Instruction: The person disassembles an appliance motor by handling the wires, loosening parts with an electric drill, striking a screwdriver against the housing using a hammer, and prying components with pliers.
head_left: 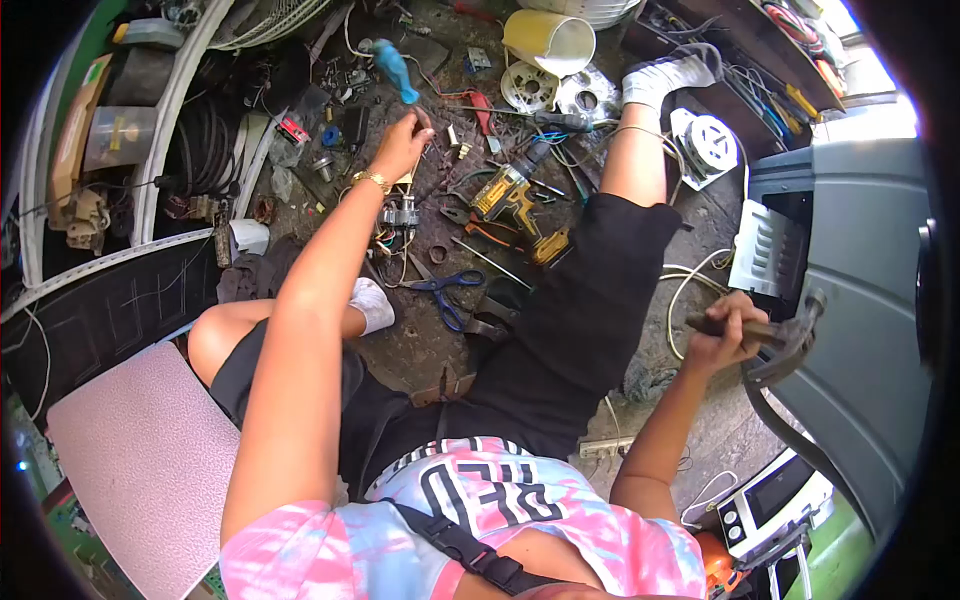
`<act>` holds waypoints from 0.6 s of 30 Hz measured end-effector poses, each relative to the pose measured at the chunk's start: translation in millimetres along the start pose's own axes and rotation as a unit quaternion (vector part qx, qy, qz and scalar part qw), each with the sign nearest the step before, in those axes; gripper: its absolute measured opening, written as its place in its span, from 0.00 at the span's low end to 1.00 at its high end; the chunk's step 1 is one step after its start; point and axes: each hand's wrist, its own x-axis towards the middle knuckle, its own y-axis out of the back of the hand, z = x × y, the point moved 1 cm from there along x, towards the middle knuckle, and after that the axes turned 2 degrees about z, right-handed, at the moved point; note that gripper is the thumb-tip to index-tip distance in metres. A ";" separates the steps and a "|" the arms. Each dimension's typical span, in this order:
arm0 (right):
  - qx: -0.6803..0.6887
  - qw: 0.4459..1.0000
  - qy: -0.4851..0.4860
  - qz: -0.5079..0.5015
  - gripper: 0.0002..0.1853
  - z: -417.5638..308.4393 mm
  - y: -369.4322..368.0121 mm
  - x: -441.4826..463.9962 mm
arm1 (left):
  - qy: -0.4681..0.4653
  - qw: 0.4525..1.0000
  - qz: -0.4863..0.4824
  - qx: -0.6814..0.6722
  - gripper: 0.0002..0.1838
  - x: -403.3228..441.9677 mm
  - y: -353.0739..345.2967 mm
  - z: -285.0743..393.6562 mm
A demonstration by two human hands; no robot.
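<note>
Nearest: the shirt [490, 495]. Right hand [726, 336] closed round the hammer [772, 332] by its handle, leaving the head clear. Left hand [404, 146]: fingers curled near the blue tool [394, 70]; grip cannot be told. Metal part [402, 214] beside the left wrist; drill [512, 200] near, presumably for reach.

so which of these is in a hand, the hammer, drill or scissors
The hammer: the right hand grips its handle, while the yellow drill and blue-handled scissors lie on the floor.

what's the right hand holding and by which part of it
The right hand holds a hammer by its handle, with the fingers wrapped between the handle's free end and the metal head.
</note>
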 end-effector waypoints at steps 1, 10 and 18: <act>0.006 1.000 0.006 0.002 0.05 -2.4 -1.9 1.5 | -0.005 1.000 0.006 0.003 0.03 0.0 7.1 7.4; 0.151 0.986 -0.066 -0.041 0.05 -30.1 1.1 -6.1 | 0.149 0.858 -0.080 -0.485 0.09 4.1 49.0 116.7; 0.191 0.976 -0.082 -0.070 0.04 -32.3 -8.9 -0.1 | 0.164 0.820 -0.117 -0.535 0.09 -18.1 82.0 178.5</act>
